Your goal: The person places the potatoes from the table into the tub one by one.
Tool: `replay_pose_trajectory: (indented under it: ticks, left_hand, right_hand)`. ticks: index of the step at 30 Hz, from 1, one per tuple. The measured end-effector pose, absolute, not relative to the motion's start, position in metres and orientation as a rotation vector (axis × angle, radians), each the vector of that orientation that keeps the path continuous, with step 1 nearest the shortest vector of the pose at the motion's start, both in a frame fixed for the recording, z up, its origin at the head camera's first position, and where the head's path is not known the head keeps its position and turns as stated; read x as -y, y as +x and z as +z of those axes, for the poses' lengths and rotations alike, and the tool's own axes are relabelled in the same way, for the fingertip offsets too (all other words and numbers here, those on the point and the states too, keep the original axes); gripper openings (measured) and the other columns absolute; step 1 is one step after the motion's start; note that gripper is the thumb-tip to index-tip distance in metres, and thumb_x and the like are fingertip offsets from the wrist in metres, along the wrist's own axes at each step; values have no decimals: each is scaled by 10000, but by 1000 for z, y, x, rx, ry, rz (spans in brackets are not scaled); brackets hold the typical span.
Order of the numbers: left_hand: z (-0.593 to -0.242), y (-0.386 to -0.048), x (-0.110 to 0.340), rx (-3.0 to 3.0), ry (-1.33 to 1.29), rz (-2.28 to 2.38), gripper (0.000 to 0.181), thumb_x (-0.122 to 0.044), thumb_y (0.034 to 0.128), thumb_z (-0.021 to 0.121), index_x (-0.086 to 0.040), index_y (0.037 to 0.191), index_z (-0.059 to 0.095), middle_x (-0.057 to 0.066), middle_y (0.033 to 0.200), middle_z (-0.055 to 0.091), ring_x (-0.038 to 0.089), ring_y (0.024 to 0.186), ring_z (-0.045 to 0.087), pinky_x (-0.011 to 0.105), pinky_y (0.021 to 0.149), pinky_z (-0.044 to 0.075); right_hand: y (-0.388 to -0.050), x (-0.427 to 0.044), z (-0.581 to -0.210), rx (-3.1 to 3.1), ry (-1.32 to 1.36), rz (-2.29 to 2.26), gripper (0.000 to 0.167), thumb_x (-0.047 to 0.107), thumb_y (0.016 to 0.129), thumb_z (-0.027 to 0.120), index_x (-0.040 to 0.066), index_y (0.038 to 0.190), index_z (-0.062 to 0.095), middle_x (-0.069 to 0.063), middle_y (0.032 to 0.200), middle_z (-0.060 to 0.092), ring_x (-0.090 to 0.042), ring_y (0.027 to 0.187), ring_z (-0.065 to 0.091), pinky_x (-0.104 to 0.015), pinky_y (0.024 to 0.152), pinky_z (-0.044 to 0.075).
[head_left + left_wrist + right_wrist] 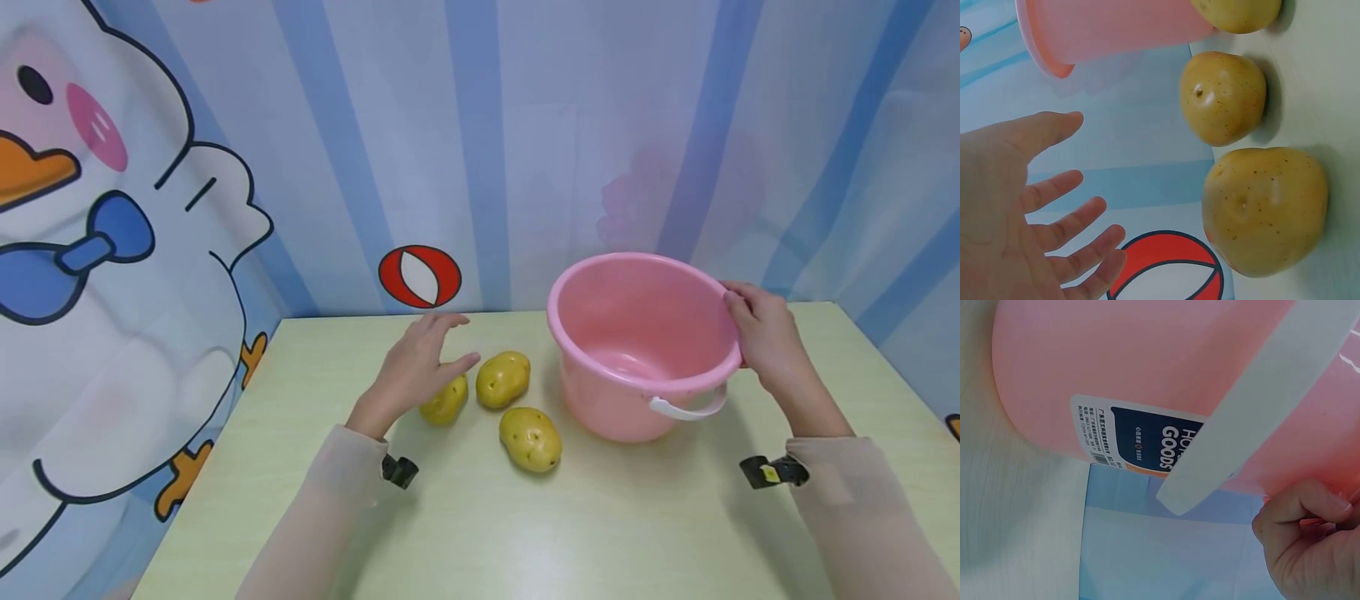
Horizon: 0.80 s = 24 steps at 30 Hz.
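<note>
A pink bucket (630, 408) stands on the right half of the table, tilted slightly, its white handle (690, 411) hanging over the front. My right hand (768, 337) grips its rim at the right side, thumb over the edge; the right wrist view shows the curled fingers at the rim. My left hand (412, 367) hovers above the leftmost potato (447, 402), fingers spread and apart from it. In the left wrist view that potato (1266, 212) lies beyond the fingertips. Two more potatoes, a rear potato (503, 380) and a front potato (530, 439), lie between it and the bucket.
The pale table (600, 533) ends at a blue striped backdrop (525, 167) behind the bucket. A cartoon bird (135, 350) is printed on the backdrop at left, and a red and white ball (420, 276) behind the potatoes. A label (1141, 437) sticks to the bucket's side.
</note>
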<state>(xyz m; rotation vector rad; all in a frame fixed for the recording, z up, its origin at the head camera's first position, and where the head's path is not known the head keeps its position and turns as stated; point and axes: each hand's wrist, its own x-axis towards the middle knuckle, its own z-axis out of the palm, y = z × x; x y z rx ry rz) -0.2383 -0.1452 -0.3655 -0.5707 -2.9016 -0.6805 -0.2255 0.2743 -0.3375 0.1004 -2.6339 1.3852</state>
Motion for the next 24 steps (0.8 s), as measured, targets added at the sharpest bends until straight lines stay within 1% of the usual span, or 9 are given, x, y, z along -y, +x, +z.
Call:
replay_pose_trajectory:
  ticks: [5, 14, 24]
  left_hand:
    - [-370, -237, 150, 2931, -525, -678, 583, -426, 953, 660, -146, 1435, 487, 78, 1448, 467, 290, 1289, 452, 515, 1019, 441]
    - [-381, -238, 156, 2968, -435, -681, 598, -418, 930, 693, -147, 1425, 496, 100, 1407, 487, 298, 1235, 475, 529, 978, 470]
    - [-395, -237, 163, 3021, -372, -668, 643, -462, 896, 713, -144, 1414, 504, 126, 1371, 505, 308, 1184, 500, 547, 937, 488]
  right_hand:
    - [-225, -274, -337, 2634, 101, 1394, 550, 292, 1100, 284, -100, 1480, 354, -363, 1187, 535, -69, 654, 606, -294, 519, 557]
    - [-225, -273, -336, 2623, 101, 1405, 553, 290, 1099, 278, -104, 1480, 349, -370, 1178, 538, -73, 640, 607, -299, 514, 555]
    - [-226, -274, -337, 2624, 117, 1405, 553, 289, 1100, 278, -108, 1480, 344, -366, 1162, 540, -85, 616, 609, -304, 510, 554]
